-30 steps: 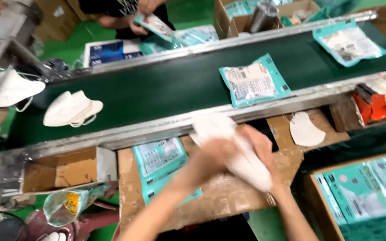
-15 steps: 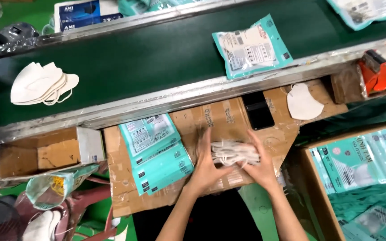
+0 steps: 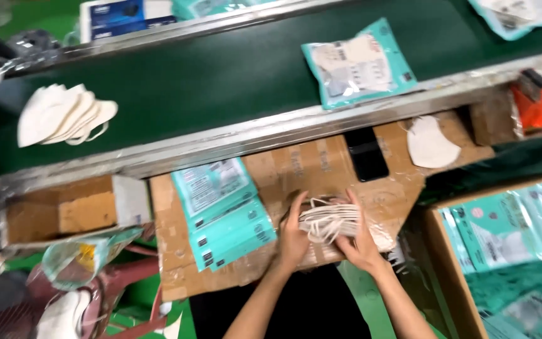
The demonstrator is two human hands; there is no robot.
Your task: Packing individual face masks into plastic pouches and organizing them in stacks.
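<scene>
A stack of white folded face masks [image 3: 330, 221] stands on edge on a cardboard sheet [image 3: 296, 169]. My left hand [image 3: 294, 234] presses its left end. My right hand [image 3: 360, 238] cups its right side. Both hands hold the stack between them. Just left of my left hand lies a pile of teal flat pouches [image 3: 221, 210]. A dark phone [image 3: 369, 153] rests on the cardboard beyond the stack.
A dark green conveyor belt [image 3: 221, 75] runs across the top, carrying a filled teal pouch [image 3: 357, 63] and a fan of white masks [image 3: 64, 114]. One loose mask [image 3: 431, 143] lies at right. An open cardboard box [image 3: 70, 210] sits left; a carton of teal pouches [image 3: 509, 245] sits right.
My hands came down from near the belt's edge to the cardboard with the white masks. The masks are now gathered into an edge-up stack between both hands.
</scene>
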